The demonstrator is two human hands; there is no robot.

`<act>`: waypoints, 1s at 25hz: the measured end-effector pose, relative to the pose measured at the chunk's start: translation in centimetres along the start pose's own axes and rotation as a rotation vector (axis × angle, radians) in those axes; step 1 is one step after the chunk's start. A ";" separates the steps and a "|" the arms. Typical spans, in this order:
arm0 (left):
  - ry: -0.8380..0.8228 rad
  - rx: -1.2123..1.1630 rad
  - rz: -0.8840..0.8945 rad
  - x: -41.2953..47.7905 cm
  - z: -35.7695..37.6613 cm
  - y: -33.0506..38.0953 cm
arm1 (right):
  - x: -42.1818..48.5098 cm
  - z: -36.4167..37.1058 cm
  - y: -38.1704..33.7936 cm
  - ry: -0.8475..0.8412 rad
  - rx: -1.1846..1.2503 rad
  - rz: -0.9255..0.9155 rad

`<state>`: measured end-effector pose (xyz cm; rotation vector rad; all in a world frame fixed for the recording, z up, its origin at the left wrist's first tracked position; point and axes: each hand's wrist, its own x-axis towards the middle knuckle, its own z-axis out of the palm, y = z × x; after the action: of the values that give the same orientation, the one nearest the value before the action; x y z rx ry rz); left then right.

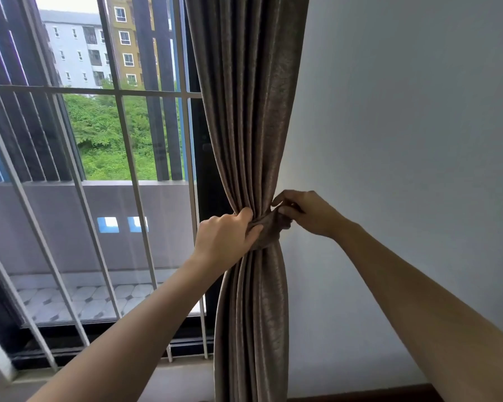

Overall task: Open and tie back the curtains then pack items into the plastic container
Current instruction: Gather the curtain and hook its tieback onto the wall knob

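A room corner: a pale wall [404, 111] fills the right side, and a tall window [154, 91] with white bars fills the left, with apartment blocks and green trees beyond a tiled balcony. Between them hangs a brown curtain [244, 97], drawn to the window's right edge and gathered into a narrow waist about halfway down. A tieback band [269, 230] of the same fabric wraps that waist.

My left hand [224, 239] is closed on the band at its window side, fingers curled round the bunched folds. My right hand [305, 213] pinches the band's other end on the wall side, fingers bent, close to the wall. I cannot see a hook or loop there, because the hand hides that spot. The plastic container is not in view.

I judge the step in hand to be fastening the band. To do it well, I would squeeze the pleats with the left hand so the bundle does not spread. I would hold the band level and let the right hand seat its end firmly on whatever fixing sits by the wall before either hand loosens. Letting go early would probably let the folds slump.
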<state>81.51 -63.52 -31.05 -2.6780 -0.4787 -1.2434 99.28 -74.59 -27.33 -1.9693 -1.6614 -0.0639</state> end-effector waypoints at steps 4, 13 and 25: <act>-0.008 -0.063 0.021 -0.3 -0.3 -2.0 | -0.7 0.8 2.0 0.151 0.136 0.109; 0.010 -0.256 0.061 -0.1 1.0 -6.0 | -0.6 5.0 3.9 0.450 1.200 0.409; 0.051 -0.297 0.011 0.0 1.5 -5.0 | 2.9 9.2 4.9 0.658 1.085 0.877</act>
<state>80.78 -58.42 -32.02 -2.8722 -0.2913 -1.4799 101.61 -68.39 -35.83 -1.3704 -0.1790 0.3897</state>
